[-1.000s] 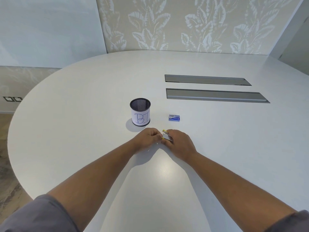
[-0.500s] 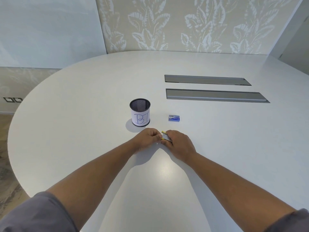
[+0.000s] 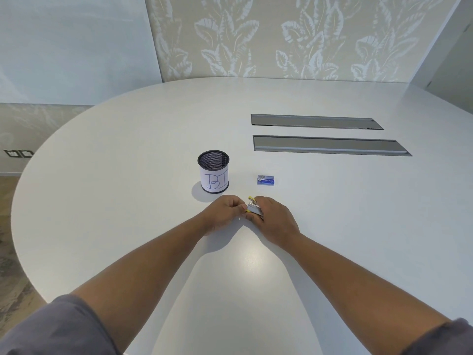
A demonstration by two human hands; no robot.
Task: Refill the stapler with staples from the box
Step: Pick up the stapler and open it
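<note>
Stapler [image 3: 254, 208] gripped by right hand [image 3: 275, 219], left hand [image 3: 225, 212] pinching

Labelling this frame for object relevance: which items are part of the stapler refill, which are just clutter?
In use:
stapler, small, yellow and grey, held between both hands
left hand
right hand
staple box, blue, on the table, untouched

Lying about:
mesh pen cup, marked "BI"
two grey cable hatches in the table

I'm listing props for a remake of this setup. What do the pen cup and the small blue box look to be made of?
The pen cup looks like black metal mesh: a fine see-through weave shows near its rim, with a white paper label marked "BI" wrapped round it. The small blue box looks like printed cardboard, matte with sharp folded edges, though it is too small to be sure.
</note>
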